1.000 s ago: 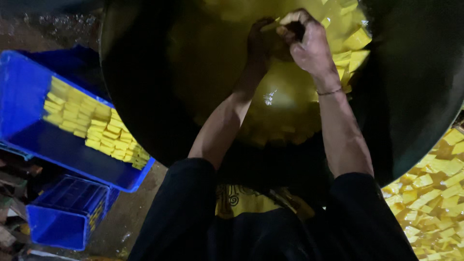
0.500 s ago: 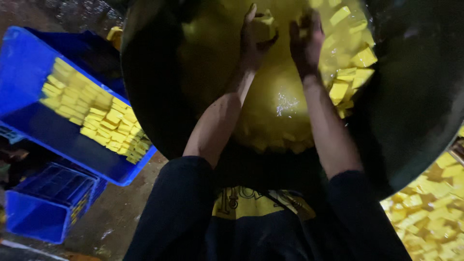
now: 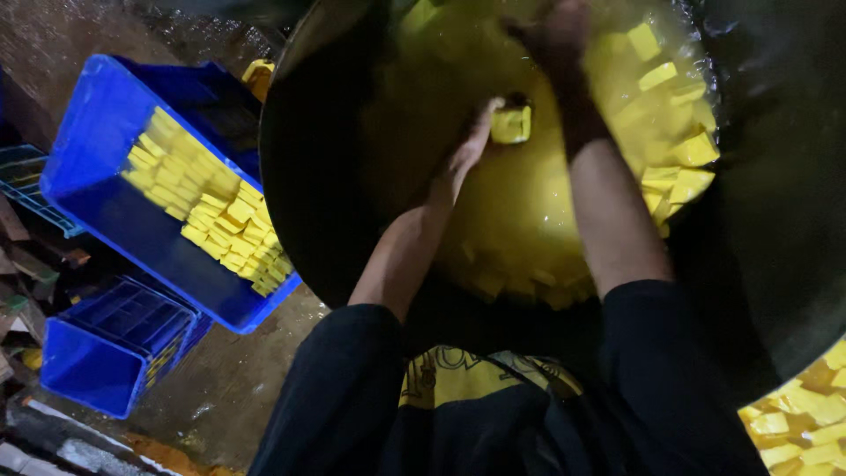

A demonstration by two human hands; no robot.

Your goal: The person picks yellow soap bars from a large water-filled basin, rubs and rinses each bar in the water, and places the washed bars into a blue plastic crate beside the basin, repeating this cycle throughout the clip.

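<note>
A big black pan [image 3: 775, 220] holds yellow liquid with several yellow blocks [image 3: 674, 181] floating along its right side. My left hand [image 3: 471, 145] is over the middle of the liquid, fingers closed on one yellow block [image 3: 511, 123]. My right hand [image 3: 555, 35] reaches further in, near the pan's far side; it is dark and blurred, so its grip is hidden. Both black sleeves lean over the near rim.
To the left, a blue crate [image 3: 97, 150] leans beside the pan with rows of yellow blocks [image 3: 207, 207] in it. A second blue crate [image 3: 84, 366] sits lower left on wet ground. More yellow blocks [image 3: 806, 419] lie at bottom right.
My hands have parted. The left hand has drawn back toward me with a block, and the right hand has pushed further into the pan. The view has shifted right.
</note>
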